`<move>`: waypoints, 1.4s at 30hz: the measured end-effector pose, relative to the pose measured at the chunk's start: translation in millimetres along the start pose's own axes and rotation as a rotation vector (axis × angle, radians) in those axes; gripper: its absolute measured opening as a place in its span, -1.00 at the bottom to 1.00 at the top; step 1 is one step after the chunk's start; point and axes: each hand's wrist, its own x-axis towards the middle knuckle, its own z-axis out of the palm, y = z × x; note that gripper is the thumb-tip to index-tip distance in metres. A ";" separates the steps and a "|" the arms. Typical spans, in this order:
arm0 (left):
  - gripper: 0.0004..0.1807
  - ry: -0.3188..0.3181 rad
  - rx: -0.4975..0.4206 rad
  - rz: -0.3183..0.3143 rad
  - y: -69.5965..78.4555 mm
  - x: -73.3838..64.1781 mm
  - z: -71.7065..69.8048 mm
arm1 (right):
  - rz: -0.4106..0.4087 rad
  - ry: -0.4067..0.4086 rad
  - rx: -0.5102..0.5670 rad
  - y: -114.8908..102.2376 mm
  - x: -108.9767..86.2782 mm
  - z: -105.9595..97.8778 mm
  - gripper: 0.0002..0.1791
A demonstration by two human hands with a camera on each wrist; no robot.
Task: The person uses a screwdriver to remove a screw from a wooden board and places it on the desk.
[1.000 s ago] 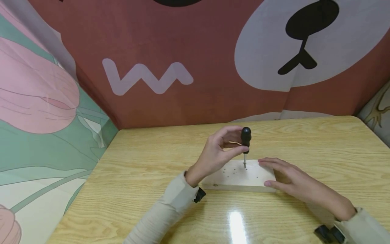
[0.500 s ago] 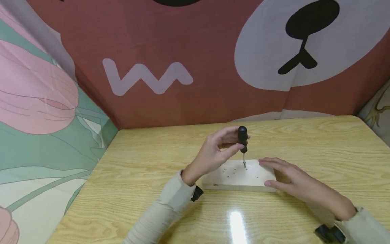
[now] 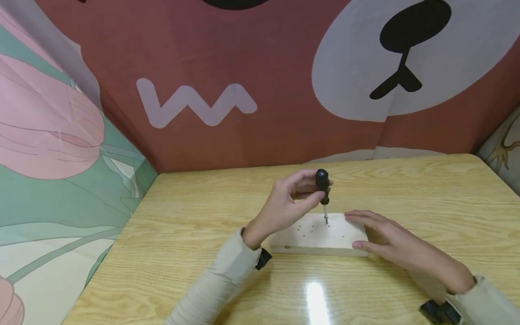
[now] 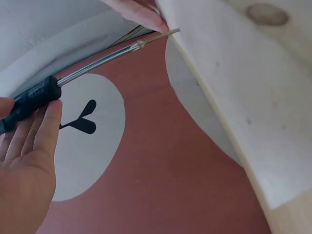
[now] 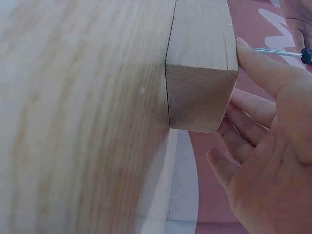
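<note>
My left hand (image 3: 289, 198) grips the black handle of a screwdriver (image 3: 322, 183) that stands nearly upright, leaning slightly left. Its metal shaft meets the head of a thin screw (image 4: 155, 38), whose lower end is at the face of a pale wooden block (image 3: 313, 241). Several small dark holes dot the top of that block. My right hand (image 3: 386, 234) rests on the block's right end, thumb at the near top edge and fairly straight fingers at the far corner. In the right wrist view, the thumb and fingertips lie along the upper edge of the block's end (image 5: 197, 100).
The block lies on a light wood-grain table (image 3: 183, 253). Behind the table hangs a red-brown cloth (image 3: 276, 135) with a printed animal face, and a floral cloth (image 3: 53, 203) hangs at the left. A black device (image 3: 438, 311) sits at the right wrist.
The screwdriver's handle has tilted a little to the left, and my left hand has shifted slightly left with it. The block and my right hand have stayed in place.
</note>
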 end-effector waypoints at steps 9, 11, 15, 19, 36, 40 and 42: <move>-0.58 -0.061 0.007 -0.039 5.3 1.1 -4.3 | -0.014 0.008 -0.011 -0.1 0.4 -0.2 -0.38; -0.56 -0.045 0.023 -0.047 5.0 1.0 -3.6 | -0.016 0.014 -0.020 -0.1 0.4 0.2 -0.38; -0.54 -0.006 0.029 -0.054 3.5 1.3 -1.1 | -0.017 0.021 -0.030 0.5 0.4 0.8 -0.39; -0.59 0.012 0.025 -0.047 3.2 1.2 0.5 | -0.012 0.017 -0.026 0.5 0.6 0.4 -0.38; -0.56 -0.067 0.088 -0.123 14.0 2.8 -5.0 | -0.026 0.014 -0.027 4.4 0.4 -0.8 -0.37; -0.58 -0.023 0.073 -0.092 10.4 1.9 -1.8 | -0.005 0.004 -0.020 1.8 0.4 -0.6 -0.38; -0.61 -0.002 0.077 -0.075 8.4 1.1 -0.5 | 0.005 0.002 -0.016 0.8 0.4 -0.2 -0.38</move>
